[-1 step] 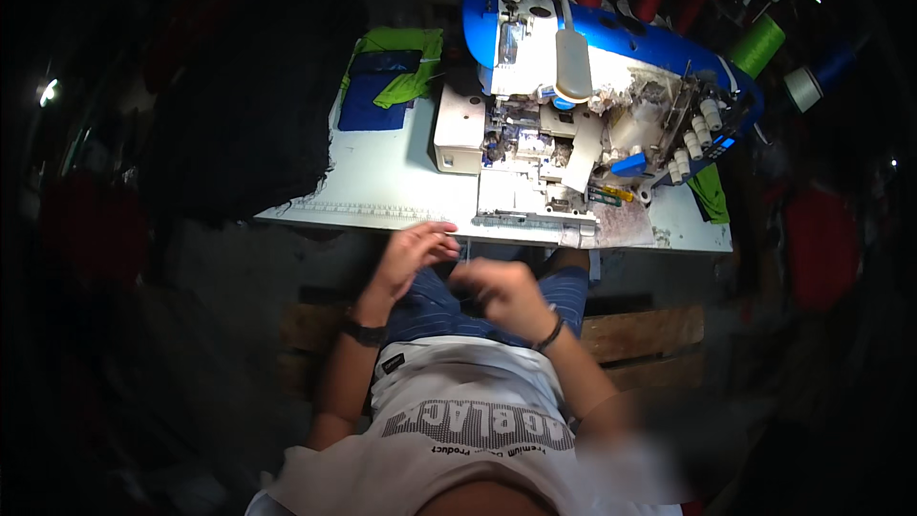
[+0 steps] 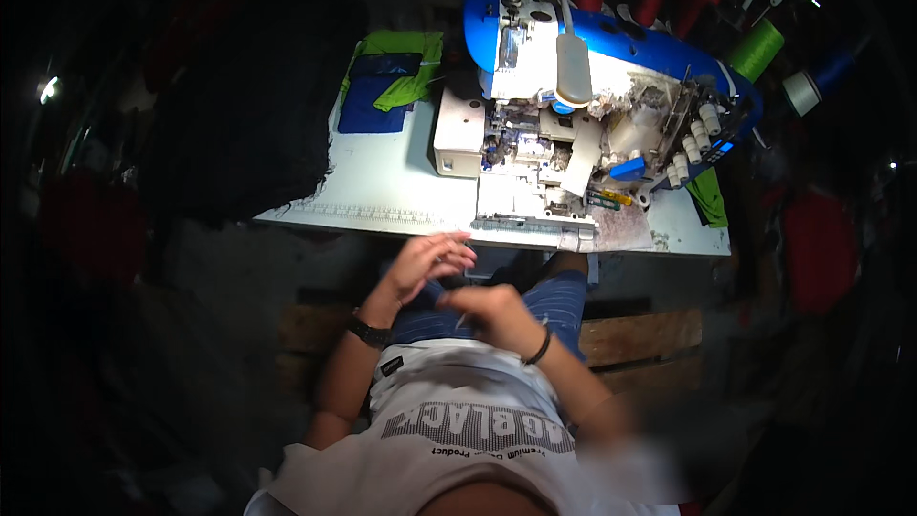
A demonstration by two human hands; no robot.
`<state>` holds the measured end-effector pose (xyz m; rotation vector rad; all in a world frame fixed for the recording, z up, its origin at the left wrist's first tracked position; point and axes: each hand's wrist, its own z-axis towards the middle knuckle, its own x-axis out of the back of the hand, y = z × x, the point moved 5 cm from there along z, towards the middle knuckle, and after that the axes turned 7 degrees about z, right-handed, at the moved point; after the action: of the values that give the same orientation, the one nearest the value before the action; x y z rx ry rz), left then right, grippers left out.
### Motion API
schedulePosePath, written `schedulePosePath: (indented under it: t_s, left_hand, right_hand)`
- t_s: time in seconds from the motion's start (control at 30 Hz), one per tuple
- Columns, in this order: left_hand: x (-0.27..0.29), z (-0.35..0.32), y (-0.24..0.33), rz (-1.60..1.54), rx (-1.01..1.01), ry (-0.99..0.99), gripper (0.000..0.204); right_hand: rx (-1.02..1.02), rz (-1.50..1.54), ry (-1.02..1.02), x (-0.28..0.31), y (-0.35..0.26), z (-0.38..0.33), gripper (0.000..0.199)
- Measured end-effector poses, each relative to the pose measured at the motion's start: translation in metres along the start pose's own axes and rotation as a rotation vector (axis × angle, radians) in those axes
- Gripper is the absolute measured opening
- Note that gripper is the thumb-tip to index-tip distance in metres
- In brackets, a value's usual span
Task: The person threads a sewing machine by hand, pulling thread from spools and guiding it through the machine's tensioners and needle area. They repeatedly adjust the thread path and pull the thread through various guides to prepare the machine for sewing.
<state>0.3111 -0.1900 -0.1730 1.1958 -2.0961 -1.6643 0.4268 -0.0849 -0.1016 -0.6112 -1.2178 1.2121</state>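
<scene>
My left hand (image 2: 427,266) is just off the front edge of the white sewing table (image 2: 377,193), above my lap. Its fingers reach to the right, slightly bent and apart, with nothing visible in them. Lower and to the right, my right hand (image 2: 494,315) is closed, its fingers curled. A thin pale sliver (image 2: 462,321) shows at those fingers; its kind is too small to tell. The two hands do not touch. Beyond them stands a blue and white overlock sewing machine (image 2: 616,57), its front opened on the metal inner parts (image 2: 535,148), with lint about it.
Folded blue cloth (image 2: 371,110) and green cloth (image 2: 406,43) lie at the table's back left. A dark fabric heap (image 2: 239,134) hangs over the left side. Small screwdrivers (image 2: 611,198) lie right of the machine's base. Thread cones (image 2: 757,51) stand behind. A wooden slatted bench (image 2: 640,334) is beneath me.
My left hand has shifted slightly to the right, and my right hand slightly left and down. The machine and cloths stay as they were.
</scene>
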Motion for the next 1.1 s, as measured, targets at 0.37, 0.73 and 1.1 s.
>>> schedulePosePath:
  t_s: [0.37,0.73,1.1]
  left_hand:
    - [-0.069,-0.084,0.066,0.907,-0.636,-0.386,0.032]
    - [-0.001,-0.03,0.055,-0.053,-0.39,0.012,0.041]
    - [-0.054,-0.058,0.093,0.681,-0.38,-0.263,0.026]
  right_hand:
    - [-0.453,1.006,0.451,0.051,0.091,0.001,0.047]
    - [0.07,0.041,0.25,0.031,0.024,0.027,0.038]
    - [-0.373,0.759,0.3,0.019,0.063,-0.039,0.035]
